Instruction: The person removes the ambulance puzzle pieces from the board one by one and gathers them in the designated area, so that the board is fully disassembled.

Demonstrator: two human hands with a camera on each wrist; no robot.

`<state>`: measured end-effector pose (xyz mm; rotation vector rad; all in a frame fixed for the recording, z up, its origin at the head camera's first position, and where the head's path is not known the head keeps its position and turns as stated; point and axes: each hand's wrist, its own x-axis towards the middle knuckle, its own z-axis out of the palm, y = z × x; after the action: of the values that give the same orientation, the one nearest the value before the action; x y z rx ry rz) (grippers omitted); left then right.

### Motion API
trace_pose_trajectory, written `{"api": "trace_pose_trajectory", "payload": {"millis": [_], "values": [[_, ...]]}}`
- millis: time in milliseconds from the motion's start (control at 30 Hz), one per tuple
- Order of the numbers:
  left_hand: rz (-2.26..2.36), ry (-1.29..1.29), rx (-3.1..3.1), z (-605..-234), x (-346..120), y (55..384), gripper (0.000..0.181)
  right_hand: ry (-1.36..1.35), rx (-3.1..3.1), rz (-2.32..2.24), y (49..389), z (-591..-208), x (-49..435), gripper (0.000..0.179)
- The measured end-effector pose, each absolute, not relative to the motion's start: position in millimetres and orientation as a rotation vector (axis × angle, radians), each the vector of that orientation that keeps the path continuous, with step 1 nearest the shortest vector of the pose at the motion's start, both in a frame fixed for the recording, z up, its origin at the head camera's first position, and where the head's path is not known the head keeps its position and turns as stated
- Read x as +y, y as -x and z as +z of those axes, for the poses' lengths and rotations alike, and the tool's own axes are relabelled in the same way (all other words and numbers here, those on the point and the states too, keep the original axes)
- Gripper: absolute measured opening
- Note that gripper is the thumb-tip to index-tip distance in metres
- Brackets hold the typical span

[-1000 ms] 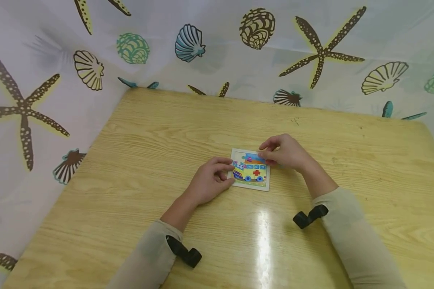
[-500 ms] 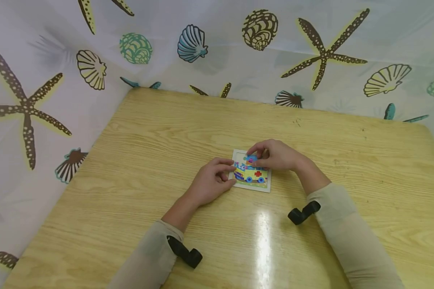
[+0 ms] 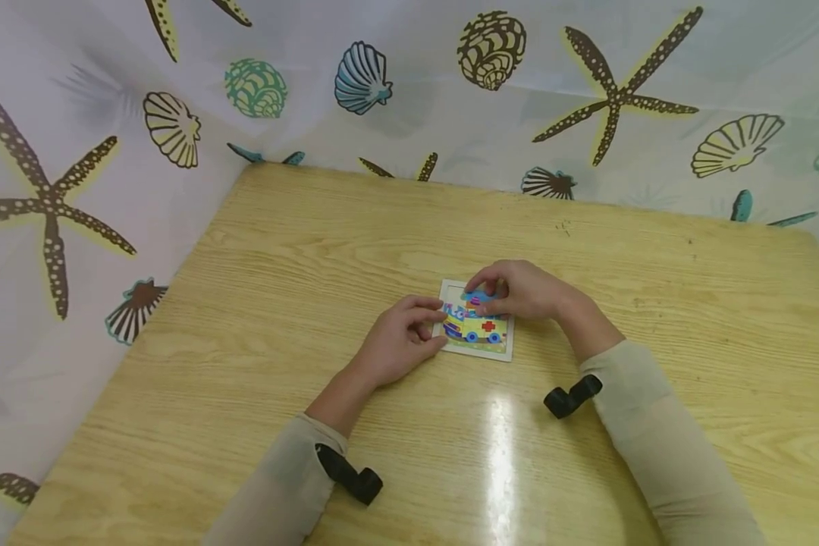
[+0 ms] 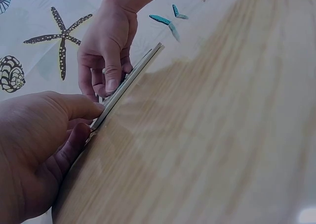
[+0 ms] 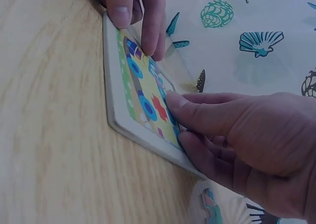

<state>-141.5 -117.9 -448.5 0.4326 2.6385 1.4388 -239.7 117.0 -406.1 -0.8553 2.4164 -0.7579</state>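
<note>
A square jigsaw puzzle with a white frame (image 3: pixel 478 353) and a yellow ambulance picture (image 3: pixel 489 327) lies on the table. My left hand (image 3: pixel 403 341) holds the frame's left edge, its thumb near the lower left corner. My right hand (image 3: pixel 528 292) pinches a blue puzzle piece (image 3: pixel 475 299) with a pink siren at the top middle of the picture. That hand covers the upper right part. The upper left slot (image 3: pixel 454 293) shows bare pale backing. In the right wrist view the right thumb and fingers (image 5: pixel 197 110) lie over the top side.
The wood-grain table (image 3: pixel 314 243) extends around the puzzle. A white curtain (image 3: pixel 416 91) with shells and starfish hangs behind and at the left. A small coloured thing (image 5: pixel 211 204), partly hidden and of unclear kind, shows beside the frame. Each sleeve carries a black wrist mount (image 3: pixel 573 396).
My right hand has moved left from the frame's upper right corner to the top middle, then stayed nearly there over the last half second. The left hand keeps its place.
</note>
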Motion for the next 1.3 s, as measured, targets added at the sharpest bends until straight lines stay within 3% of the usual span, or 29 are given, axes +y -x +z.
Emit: {"api": "trace_pose_trajectory", "payload": {"millis": [433, 733, 1300], "values": [[1.453, -0.432, 2.626, -447, -117, 140, 0.032, 0.917, 2.336, -0.638, 248, -404, 111, 0.028], [1.448, -0.423, 2.628, -448, -117, 140, 0.032, 0.919, 2.374, -0.564, 246, -397, 103, 0.038], [1.424, -0.379, 2.627, -446, -117, 141, 0.033, 0.768, 2.377, -1.124, 238, -420, 127, 0.025]]}}
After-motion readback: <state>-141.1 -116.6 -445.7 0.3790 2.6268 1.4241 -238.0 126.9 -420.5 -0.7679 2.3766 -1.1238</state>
